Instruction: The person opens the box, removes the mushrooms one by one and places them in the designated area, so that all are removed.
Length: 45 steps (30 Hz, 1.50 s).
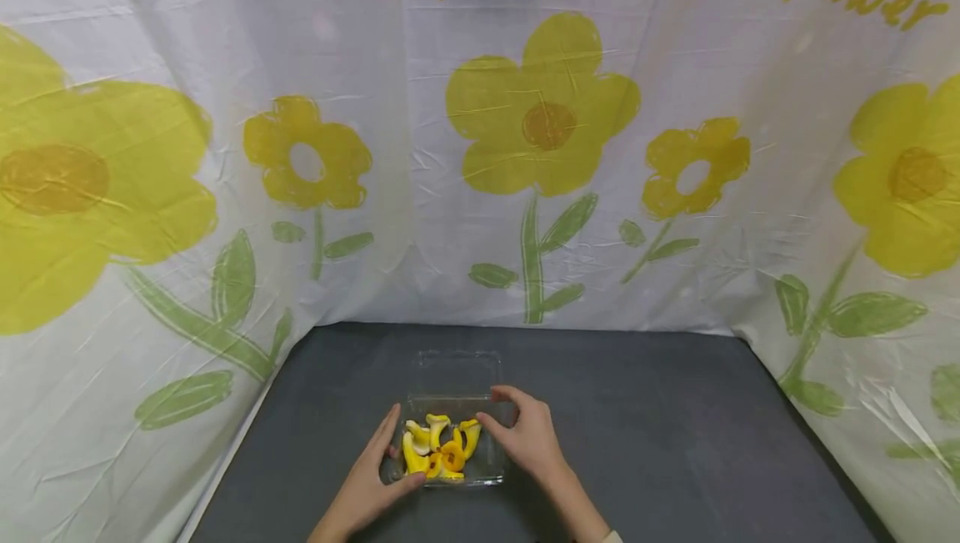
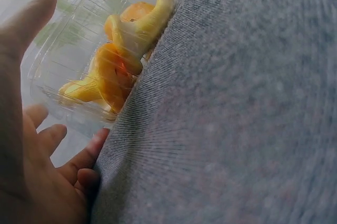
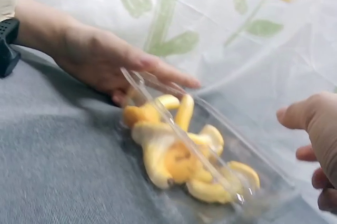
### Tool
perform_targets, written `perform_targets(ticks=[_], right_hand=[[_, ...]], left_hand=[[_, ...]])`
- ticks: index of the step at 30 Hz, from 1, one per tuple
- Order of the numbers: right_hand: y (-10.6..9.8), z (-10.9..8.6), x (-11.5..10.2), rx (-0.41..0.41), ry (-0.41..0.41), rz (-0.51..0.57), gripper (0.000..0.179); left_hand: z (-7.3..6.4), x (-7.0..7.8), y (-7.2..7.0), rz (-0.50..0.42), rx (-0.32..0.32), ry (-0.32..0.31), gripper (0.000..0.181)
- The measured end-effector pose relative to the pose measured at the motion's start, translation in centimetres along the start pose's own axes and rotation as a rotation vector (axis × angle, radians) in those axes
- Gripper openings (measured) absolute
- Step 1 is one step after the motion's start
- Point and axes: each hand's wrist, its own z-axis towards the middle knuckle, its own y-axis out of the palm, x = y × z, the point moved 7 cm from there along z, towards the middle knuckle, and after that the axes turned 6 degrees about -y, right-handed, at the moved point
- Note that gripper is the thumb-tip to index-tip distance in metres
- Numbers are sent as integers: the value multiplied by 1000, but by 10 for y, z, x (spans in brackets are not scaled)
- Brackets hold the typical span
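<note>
A clear plastic clamshell box (image 1: 491, 460) lies on the dark cloth with its transparent lid (image 1: 459, 372) folded back behind it. Inside sit several yellow and orange chanterelle-like mushrooms (image 1: 452, 455), also close up in the left wrist view (image 2: 124, 40). My left hand (image 1: 367, 472) is at the box's left side, fingers straight along the wall and thumb at the front edge. Over the back right corner hovers my right hand (image 1: 531, 439), thumb and index finger apart. The right wrist view shows this hand (image 3: 321, 150) loosely bent beside the box, with nothing between its fingers.
Grey-black cloth (image 1: 637, 426) covers the table surface around the box. A white curtain (image 1: 420, 276) printed with yellow flowers hangs at the back and both sides. The left wrist wears a dark band (image 3: 6, 45) below a light sleeve.
</note>
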Motion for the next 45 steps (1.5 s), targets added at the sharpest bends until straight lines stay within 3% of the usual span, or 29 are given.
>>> perform_targets(ticks=[11, 16, 22, 27, 32, 41, 45], right_hand=[[21, 0, -31, -73, 127, -329, 34], [29, 0, -26, -111, 158, -360, 37], [35, 3, -14, -222, 189, -292, 43], [37, 5, -15, -346, 157, -250, 54], [38, 6, -16, -420, 129, -332, 66], [50, 5, -21, -443, 49, -619, 60], [53, 6, -23, -418, 1, -671, 57]], left_hand=[[-1, -5, 1, -3, -33, -1, 107], [1, -5, 3, -11, -45, -4, 106], [1, -6, 3, -9, -52, -21, 107], [1, -8, 3, 1, -61, -46, 109], [1, -6, 3, -2, -72, -42, 109], [2, -4, 5, -3, -85, -21, 107], [1, -5, 2, 6, -74, -29, 108]])
